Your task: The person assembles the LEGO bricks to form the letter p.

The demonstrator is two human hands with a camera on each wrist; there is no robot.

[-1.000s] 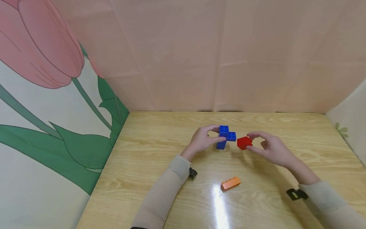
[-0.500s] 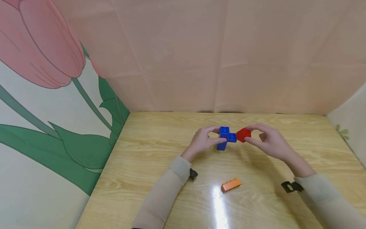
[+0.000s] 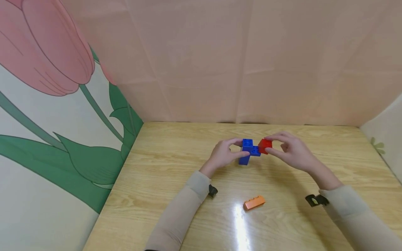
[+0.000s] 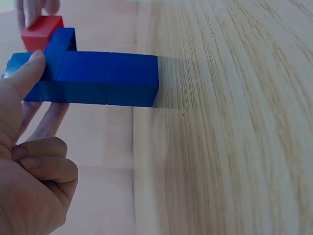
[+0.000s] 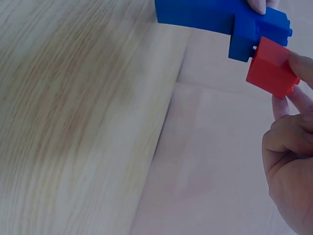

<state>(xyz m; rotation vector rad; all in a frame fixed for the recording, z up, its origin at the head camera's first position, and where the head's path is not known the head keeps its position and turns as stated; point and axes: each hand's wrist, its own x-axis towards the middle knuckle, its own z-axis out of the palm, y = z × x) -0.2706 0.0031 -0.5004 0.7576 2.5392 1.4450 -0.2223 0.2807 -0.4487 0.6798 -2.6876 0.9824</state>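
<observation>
Upright on the table stands a stack of blue toy building bricks (image 3: 244,160), with a blue brick (image 3: 255,151) jutting from its right side. My left hand (image 3: 221,154) pinches the upper part of the stack between thumb and fingers. A red building brick (image 3: 263,146) is pinched by my right hand (image 3: 292,152), right at the jutting blue brick's top. In the right wrist view the red brick (image 5: 270,67) sits at a slant against that blue brick's studs; whether they are joined I cannot tell. The left wrist view shows the blue stack's side (image 4: 107,79) reaching the table.
An orange building brick (image 3: 254,203) lies on the wooden table (image 3: 163,157), nearer me than the hands. A pinkish cloth (image 3: 194,69) hangs along the table's back edge. Cloth with a tulip print (image 3: 50,52) stands to the left.
My right hand has moved left and slightly up, bringing the red brick from beside the jutting blue brick to its top and turning it more upright. The left hand stays nearly still.
</observation>
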